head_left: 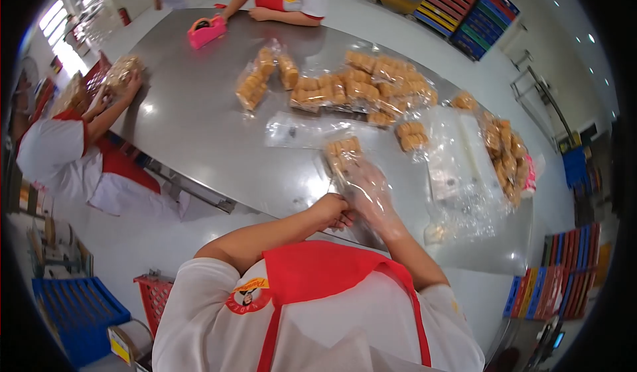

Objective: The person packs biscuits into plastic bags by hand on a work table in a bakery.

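Observation:
My right hand [369, 187] is inside or behind a clear plastic bag, its fingers against a row of round golden-brown biscuits [344, 152]. At the bag's lower edge my left hand [332, 211] has its fingers closed on the plastic. Just beyond lies a flat clear bag [308, 132] on the steel table. Several filled bags of biscuits [361, 83] are heaped farther back, and one small stack [412, 136] lies to the right. A pile of flat empty bags [458, 153] is beside it.
The metal table [192, 87] bears a pink tape dispenser [207, 31] at its far edge, near a co-worker's arms. Another co-worker [99, 146] handles a bag at the left. More filled bags [507, 150] lie at the right. Stacked crates [554, 272] stand beyond.

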Motion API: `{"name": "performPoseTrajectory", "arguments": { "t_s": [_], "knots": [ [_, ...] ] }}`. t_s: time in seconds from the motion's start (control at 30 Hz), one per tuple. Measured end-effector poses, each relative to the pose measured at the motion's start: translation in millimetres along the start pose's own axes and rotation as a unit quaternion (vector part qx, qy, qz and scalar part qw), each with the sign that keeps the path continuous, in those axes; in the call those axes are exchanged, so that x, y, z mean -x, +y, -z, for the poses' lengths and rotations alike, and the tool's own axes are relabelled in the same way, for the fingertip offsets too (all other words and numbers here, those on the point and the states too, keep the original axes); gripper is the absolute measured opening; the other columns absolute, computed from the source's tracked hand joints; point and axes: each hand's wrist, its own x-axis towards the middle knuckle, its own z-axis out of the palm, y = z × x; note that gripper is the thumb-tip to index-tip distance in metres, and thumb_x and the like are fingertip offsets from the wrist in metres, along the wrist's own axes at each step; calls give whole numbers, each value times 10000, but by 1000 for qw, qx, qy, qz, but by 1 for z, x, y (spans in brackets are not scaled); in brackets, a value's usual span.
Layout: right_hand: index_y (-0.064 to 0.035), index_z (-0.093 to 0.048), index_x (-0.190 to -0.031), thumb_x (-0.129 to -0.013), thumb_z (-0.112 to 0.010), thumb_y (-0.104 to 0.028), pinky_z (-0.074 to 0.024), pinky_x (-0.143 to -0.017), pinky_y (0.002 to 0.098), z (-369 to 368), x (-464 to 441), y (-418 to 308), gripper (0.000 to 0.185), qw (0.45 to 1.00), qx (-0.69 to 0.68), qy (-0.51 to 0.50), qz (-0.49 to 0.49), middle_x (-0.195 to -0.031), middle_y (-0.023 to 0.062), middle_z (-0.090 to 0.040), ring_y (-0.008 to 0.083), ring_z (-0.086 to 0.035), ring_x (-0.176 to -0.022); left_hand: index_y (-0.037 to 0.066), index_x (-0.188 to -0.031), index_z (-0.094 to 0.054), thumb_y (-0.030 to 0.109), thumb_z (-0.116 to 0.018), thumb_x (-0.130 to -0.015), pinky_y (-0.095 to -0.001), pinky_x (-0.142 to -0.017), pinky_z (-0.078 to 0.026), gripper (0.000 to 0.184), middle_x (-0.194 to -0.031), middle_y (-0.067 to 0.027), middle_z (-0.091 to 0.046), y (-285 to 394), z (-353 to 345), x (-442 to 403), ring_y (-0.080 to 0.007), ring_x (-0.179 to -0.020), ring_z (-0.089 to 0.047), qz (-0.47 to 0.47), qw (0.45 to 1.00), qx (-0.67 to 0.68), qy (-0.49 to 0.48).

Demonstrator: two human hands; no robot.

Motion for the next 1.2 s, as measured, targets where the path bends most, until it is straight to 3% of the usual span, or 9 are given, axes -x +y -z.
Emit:
{"name": "performPoseTrajectory", "arguments": {
  "t_s": [0.17,0.4,0.47,0.57,0.67,0.77,0.97,1.1,1.2],
  "knots": [
    [-20,-638,-814,-731,-587,8,-487,-719,430,-15,142,41,101,990,-41,67,-115,-801,161,-625,359,-602,-768,9,-980,-642,236,-588,-943,-288,-520,-502,236,-791,-124,-696,9,15,6,-195,-604,-660,104,987,-114,-35],
    [14,-595,-697,-738,-427,42,-460,-686,307,-6,161,76,175,763,-230,359,-486,-692,84,-585,185,-554,-688,56,-1033,-646,191,-585,-879,-247,-505,-460,214,-783,-34,-640,63,91,72,-112,-623,-585,-230,929,-210,200],
    [18,-595,-702,-743,-426,47,-458,-687,301,-2,149,82,177,777,-234,346,-471,-700,83,-584,180,-551,-693,48,-1038,-600,202,-630,-892,-291,-635,-474,214,-824,-37,-588,99,146,57,-145,-717,-553,-372,845,-161,349],
    [25,-598,-710,-747,-434,55,-458,-689,300,-6,144,92,171,795,-226,339,-450,-711,81,-585,179,-551,-700,-83,-1197,-518,307,-681,-871,-402,-853,-466,534,-967,-161,-592,165,183,44,-301,-912,-572,-500,540,-236,635],
    [31,-601,-714,-750,-444,61,-462,-689,305,-9,140,96,164,800,-213,333,-452,-720,85,-591,181,-557,-707,-59,-1194,-573,298,-679,-870,-438,-888,-458,493,-990,-207,-610,198,236,15,-359,-960,-588,-398,514,-288,703],
    [33,-601,-710,-753,-451,63,-466,-685,305,-12,140,100,159,806,-182,312,-469,-723,91,-596,183,-565,-706,-10,-1062,-659,231,-652,-875,-464,-868,-467,305,-992,-213,-626,211,246,19,-390,-978,-590,-346,658,-299,598],
    [36,-620,-741,-764,-451,67,-465,-678,292,-13,146,112,173,789,-206,306,-491,-740,93,-610,190,-578,-706,5,-902,-656,117,-616,-867,-483,-772,-487,124,-893,-166,-627,191,200,56,-391,-879,-591,-472,456,-539,528],
    [32,-650,-873,-827,-497,32,-478,-711,284,30,138,106,160,675,-414,350,-501,-814,89,-643,179,-597,-746,4,-902,-637,68,-606,-868,-451,-754,-487,79,-884,-153,-625,172,137,108,-376,-876,-594,-527,477,-557,429],
    [-4,-634,-1118,-884,-612,-81,-503,-816,316,79,84,55,247,832,-230,287,-415,-974,84,-653,184,-610,-867,4,-915,-618,64,-607,-880,-399,-737,-478,71,-874,-136,-622,159,90,147,-327,-855,-593,-518,578,-535,334]
  ]
}}
